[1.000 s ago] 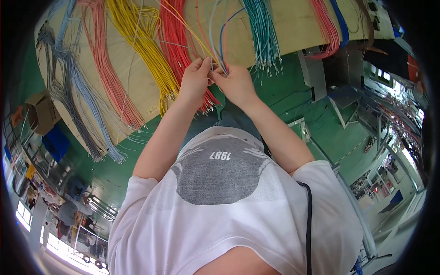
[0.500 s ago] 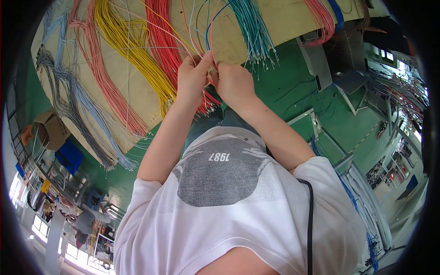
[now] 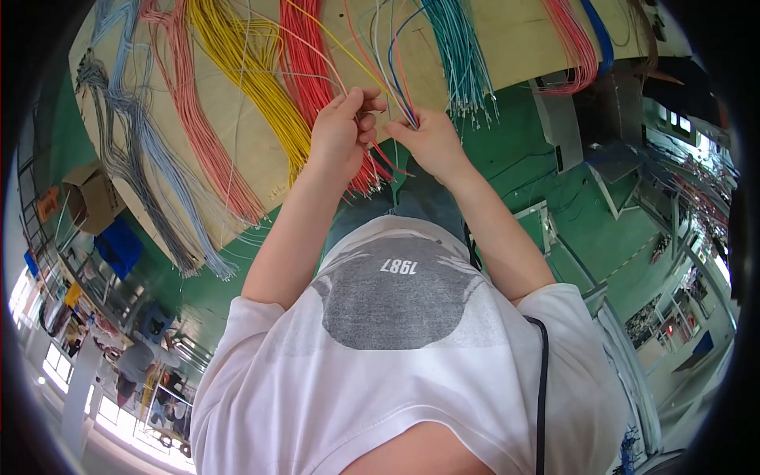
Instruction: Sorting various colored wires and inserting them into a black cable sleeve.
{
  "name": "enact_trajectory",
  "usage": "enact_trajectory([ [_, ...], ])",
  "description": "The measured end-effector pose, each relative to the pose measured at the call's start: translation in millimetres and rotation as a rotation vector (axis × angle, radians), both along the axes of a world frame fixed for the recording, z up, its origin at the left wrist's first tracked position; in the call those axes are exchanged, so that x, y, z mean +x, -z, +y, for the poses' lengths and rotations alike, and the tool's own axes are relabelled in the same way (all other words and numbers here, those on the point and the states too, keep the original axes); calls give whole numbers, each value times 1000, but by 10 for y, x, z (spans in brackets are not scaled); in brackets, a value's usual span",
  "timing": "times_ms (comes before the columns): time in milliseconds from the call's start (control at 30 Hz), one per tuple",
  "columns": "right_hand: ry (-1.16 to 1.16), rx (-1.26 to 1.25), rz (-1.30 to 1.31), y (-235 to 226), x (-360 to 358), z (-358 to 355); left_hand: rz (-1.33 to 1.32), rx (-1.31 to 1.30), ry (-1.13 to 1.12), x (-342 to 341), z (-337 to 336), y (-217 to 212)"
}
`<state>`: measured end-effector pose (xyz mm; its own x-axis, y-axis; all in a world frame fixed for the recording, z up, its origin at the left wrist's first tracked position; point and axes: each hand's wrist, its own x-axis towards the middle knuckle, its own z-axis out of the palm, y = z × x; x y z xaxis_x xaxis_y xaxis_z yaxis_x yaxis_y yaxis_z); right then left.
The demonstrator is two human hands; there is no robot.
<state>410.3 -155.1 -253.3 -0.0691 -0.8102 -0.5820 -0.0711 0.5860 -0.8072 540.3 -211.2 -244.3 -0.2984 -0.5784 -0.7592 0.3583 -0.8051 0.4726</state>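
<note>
My right hand point(image 3: 434, 145) is closed round a small bunch of loose wires point(image 3: 404, 103) in blue, white, red and yellow, which run up toward the far side of the table. To its left, my left hand point(image 3: 342, 134) has curled fingers, with a pale pink wire point(image 3: 331, 66) leading into it. A short red wire end point(image 3: 389, 161) sticks out below that hand. The two hands are a little apart. Behind my left hand lies a red wire bundle point(image 3: 305, 59), and a yellow wire bundle point(image 3: 257, 91) is left of it. A teal wire bundle point(image 3: 457, 55) lies beyond my right hand.
More wire bundles lie on the wooden table point(image 3: 514, 47): pink point(image 3: 194, 119), grey point(image 3: 131, 174) and light blue point(image 3: 170, 198) at left, pink point(image 3: 576, 51) and blue point(image 3: 599, 36) at far right. A cardboard box point(image 3: 91, 198) stands off the table's left. Metal frames point(image 3: 546, 229) stand at right.
My hands have drawn apart. The right hand has moved right with the wire bunch, which now shows gathered in its fingers. The view has shifted slightly.
</note>
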Motion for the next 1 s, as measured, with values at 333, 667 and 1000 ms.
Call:
enact_trajectory([
  [333,-97,-28,125,69,-26,15,-137,41,-98,-166,-106,187],
  [667,-124,27,164,15,-62,32,-41,13,-88,-164,-214,246],
  [1000,-176,-12,223,13,-58,29,-79,50,51,-184,-259,218],
])
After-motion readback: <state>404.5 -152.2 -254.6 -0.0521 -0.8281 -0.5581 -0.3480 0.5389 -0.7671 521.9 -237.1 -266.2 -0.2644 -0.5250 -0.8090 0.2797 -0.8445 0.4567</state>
